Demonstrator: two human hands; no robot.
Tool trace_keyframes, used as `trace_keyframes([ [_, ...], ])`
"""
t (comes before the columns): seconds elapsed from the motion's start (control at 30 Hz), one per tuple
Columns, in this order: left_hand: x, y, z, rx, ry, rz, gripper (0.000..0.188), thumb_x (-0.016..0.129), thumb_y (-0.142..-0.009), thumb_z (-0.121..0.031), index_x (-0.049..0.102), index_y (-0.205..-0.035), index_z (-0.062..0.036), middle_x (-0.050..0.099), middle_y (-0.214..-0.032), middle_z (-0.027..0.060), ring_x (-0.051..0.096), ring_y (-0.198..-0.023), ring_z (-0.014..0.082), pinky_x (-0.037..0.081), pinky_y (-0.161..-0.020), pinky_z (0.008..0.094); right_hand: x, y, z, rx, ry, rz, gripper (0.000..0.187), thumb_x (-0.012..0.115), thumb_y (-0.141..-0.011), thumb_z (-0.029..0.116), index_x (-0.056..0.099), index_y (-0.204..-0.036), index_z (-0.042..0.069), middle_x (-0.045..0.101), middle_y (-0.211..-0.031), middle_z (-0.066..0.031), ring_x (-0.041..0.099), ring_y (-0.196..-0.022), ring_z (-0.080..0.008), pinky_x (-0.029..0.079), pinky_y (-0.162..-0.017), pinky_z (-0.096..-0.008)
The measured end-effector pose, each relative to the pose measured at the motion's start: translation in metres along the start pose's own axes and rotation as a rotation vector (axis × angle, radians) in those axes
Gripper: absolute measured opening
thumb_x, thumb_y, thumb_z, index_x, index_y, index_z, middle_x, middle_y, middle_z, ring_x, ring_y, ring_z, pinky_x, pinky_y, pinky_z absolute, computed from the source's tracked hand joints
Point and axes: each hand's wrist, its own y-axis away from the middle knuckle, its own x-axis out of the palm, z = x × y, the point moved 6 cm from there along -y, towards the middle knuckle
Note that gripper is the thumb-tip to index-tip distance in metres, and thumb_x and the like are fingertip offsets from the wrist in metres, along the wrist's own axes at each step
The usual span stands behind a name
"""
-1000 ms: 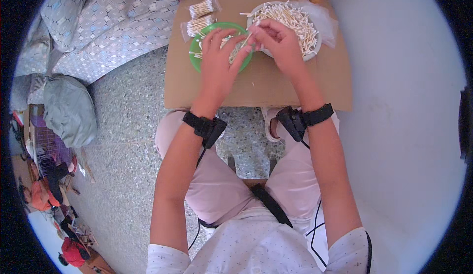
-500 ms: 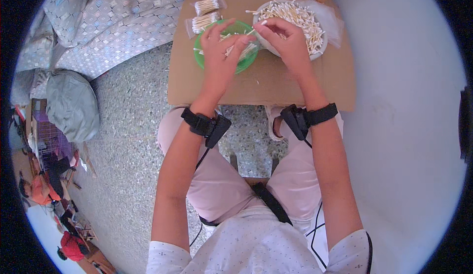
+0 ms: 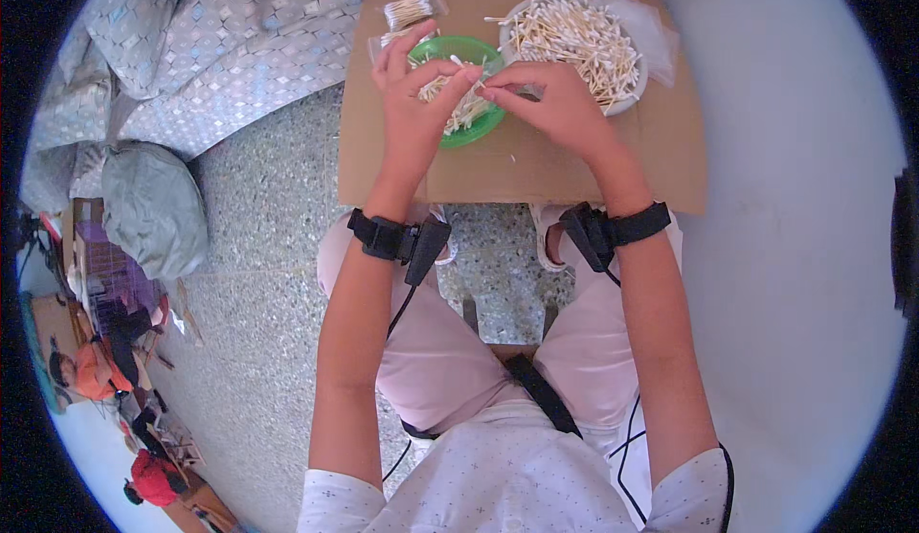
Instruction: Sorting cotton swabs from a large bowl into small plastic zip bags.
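Above a green bowl [image 3: 468, 137], my left hand [image 3: 414, 92] pinches a cotton swab between thumb and forefinger, its other fingers raised and spread. My right hand [image 3: 560, 107] meets it from the right, thumb and forefinger closed at the same swab, which is mostly covered by the fingertips. Loose cotton swabs [image 3: 464, 113] lie inside the green bowl. Just beyond my right hand, a white bowl [image 3: 636, 98] is heaped with many more cotton swabs [image 3: 570, 37].
Two clear packets of cotton swabs [image 3: 410, 6] lie at the far left of the cardboard-topped surface [image 3: 574, 174]; my left hand partly covers the nearer one. A clear plastic bag [image 3: 656, 45] sits beside the white bowl. A pale wall [image 3: 795, 217] rises to the right. Two people sit far left.
Both hands have come closer together, my right hand moving left and nearer, away from the white bowl. The swab between them is now mostly hidden by fingertips. The view has shifted slightly.
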Motion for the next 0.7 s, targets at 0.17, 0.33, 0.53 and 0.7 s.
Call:
trace_keyframes([
  [0.17,-0.003,-0.003,0.002,-0.042,0.02,-0.023,0.011,0.075,-0.077,-0.023,0.076,-0.085,-0.0153,0.054,-0.129,0.0053,0.035,-0.126,0.0292,0.024,-0.107,0.0446,-0.013,-0.002,0.001,0.081,-0.05,-0.171,0.029,0.069,-0.083,0.031,0.072,-0.094,0.004,0.071,-0.086,-0.0087,0.065,-0.077,-0.0187,0.051,-0.074,-0.0303],
  [0.33,0.001,-0.003,0.005,-0.051,0.077,-0.006,0.014,0.074,-0.078,-0.024,0.076,-0.09,-0.0161,0.056,-0.126,0.0058,0.037,-0.124,0.0292,0.026,-0.107,0.0428,-0.013,-0.004,-0.008,0.074,-0.176,-0.226,0.025,0.072,-0.082,0.026,0.072,-0.094,0.004,0.07,-0.085,-0.005,0.063,-0.077,-0.0133,0.05,-0.073,-0.0282],
  [0.53,0.001,0.0,0.001,-0.068,0.004,-0.011,0.02,0.062,-0.09,-0.024,0.075,-0.093,-0.0095,0.059,-0.127,0.0072,0.049,-0.121,0.0238,0.034,-0.105,0.0357,-0.014,-0.004,-0.008,0.104,-0.277,-0.29,0.021,0.072,-0.083,0.021,0.072,-0.094,0.004,0.069,-0.083,-0.0018,0.06,-0.076,-0.0097,0.048,-0.07,-0.0254],
  [0.7,0.0,-0.001,0.0,-0.067,0.032,-0.007,0.026,0.053,-0.096,-0.025,0.074,-0.096,-0.0092,0.059,-0.123,0.0087,0.05,-0.119,0.0224,0.035,-0.103,0.0345,-0.014,-0.003,-0.009,0.123,-0.333,-0.283,0.017,0.066,-0.089,0.014,0.069,-0.1,0.002,0.067,-0.091,-0.0016,0.059,-0.083,-0.0067,0.047,-0.077,-0.0222],
])
